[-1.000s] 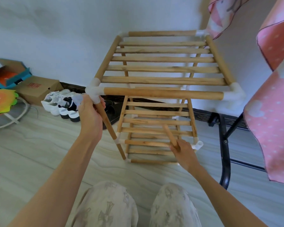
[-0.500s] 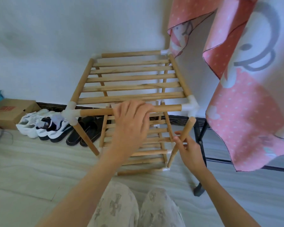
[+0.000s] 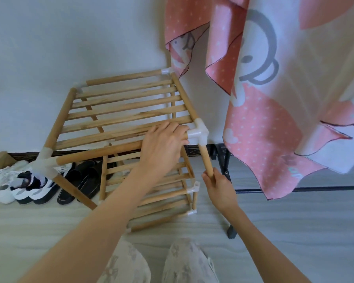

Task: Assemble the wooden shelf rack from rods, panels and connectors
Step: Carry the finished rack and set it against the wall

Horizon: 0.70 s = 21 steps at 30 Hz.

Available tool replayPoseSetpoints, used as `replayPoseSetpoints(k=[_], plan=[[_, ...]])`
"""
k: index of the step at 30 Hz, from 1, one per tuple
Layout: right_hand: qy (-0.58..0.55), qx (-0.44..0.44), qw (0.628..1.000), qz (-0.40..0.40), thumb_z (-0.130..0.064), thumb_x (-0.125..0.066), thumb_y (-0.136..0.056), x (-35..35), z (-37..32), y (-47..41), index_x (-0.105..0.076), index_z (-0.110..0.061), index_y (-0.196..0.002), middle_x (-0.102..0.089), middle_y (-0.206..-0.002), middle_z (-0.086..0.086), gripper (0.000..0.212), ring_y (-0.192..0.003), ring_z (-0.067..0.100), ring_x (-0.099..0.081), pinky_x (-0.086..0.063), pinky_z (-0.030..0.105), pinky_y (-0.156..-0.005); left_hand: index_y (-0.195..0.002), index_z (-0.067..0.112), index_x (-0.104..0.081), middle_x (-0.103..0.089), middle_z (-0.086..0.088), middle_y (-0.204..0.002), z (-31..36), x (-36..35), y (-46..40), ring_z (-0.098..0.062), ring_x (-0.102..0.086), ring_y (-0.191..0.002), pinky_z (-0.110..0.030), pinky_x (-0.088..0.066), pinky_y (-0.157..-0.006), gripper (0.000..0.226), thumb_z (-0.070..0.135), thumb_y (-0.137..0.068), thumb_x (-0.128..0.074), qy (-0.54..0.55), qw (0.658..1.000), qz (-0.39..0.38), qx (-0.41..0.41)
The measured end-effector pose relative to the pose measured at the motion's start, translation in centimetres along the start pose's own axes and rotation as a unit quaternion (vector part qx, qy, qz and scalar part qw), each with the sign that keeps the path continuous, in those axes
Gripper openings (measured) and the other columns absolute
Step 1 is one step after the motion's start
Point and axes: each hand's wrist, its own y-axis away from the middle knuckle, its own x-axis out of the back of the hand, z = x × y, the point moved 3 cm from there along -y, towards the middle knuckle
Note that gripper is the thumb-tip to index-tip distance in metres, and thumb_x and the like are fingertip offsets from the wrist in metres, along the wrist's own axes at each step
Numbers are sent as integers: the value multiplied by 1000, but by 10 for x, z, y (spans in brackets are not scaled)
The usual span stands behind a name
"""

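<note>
Standing on the pale floor [image 3: 294,231] against the white wall [image 3: 70,37]: the wooden shelf rack [image 3: 123,111], top slatted panel tilted, its slats running left to right, the near-left corner lower than the far-right one. A 2nd slatted panel [image 3: 151,184] below, near the floor, slats running the same way.

Gripping the front rail [image 3: 98,153] of the top panel close to its right end: the left hand [image 3: 161,146], fingers curled over the rail, fingertips just beside the white corner connector [image 3: 198,132].

Seated in the underside of that connector: a loose wooden rod [image 3: 205,160], long axis near upright, leaning slightly, upper end in the connector, lower end pointing down toward the floor. Wrapped round its lower end: the right hand [image 3: 219,186], grip closed on the rod, thumb on the near side.

Below the rod, apart from it: a white connector [image 3: 194,187] on the lower panel's right front corner, with a short post under it.

At the front-left corner: another white connector [image 3: 46,162], with a leg rod [image 3: 76,190] slanting down from it.

Left of the rack by the wall: white sneakers [image 3: 14,184] and black slippers [image 3: 80,180]. To the right: pink printed cloth [image 3: 274,99] hanging over a black metal frame [image 3: 225,164].
</note>
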Motion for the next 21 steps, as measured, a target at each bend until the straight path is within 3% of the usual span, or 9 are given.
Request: replayPoseSetpoints(k=[6,9,13,17,21], plan=[[-42,27,999,-5,-31,-45,-97,7,-13,-8,-51,-9,-96,-57,-78,12,23,-70,27,-54,-47,40,-61,-97,13,-70,-69,-1,-86,-4,5,-7,-24,-64,-77,-25,-27,-67,23,24,-77,-73,-1,1000,4,8],[-74,42,996,-23,-30,-46,-97,11,-29,-18,-51,-9,-94,-60,-82,11,21,-75,25,-56,-47,38,-69,-99,11,-69,-70,-3,-88,-8,9,-14,-25,-64,-79,-30,-37,-67,25,25,-78,-70,13,1000,-4,4],[-94,68,993,-33,-30,-47,-96,13,-50,-30,-51,-9,-91,-53,-70,1,22,-69,19,-52,-45,34,-71,-100,11,-69,-70,-3,-89,-12,12,-17,-26,-64,-80,-32,-43,-66,26,23,-78,-72,15,1000,-7,5],[-86,73,993,-46,-30,-45,-97,13,-52,-35,-52,-6,-93,-63,-83,13,25,-79,25,-59,-46,34,-76,-100,10,-69,-69,-4,-88,-15,11,-20,-27,-64,-80,-33,-42,-65,27,22,-77,-74,20,1000,-8,10],[-98,72,992,-36,-29,-46,-96,14,-46,-39,-54,-3,-95,-64,-86,13,28,-85,27,-62,-49,37,-79,-100,10,-69,-70,-4,-88,-11,7,-23,-27,-64,-80,-32,-43,-65,28,23,-76,-75,23,1000,-11,6]])
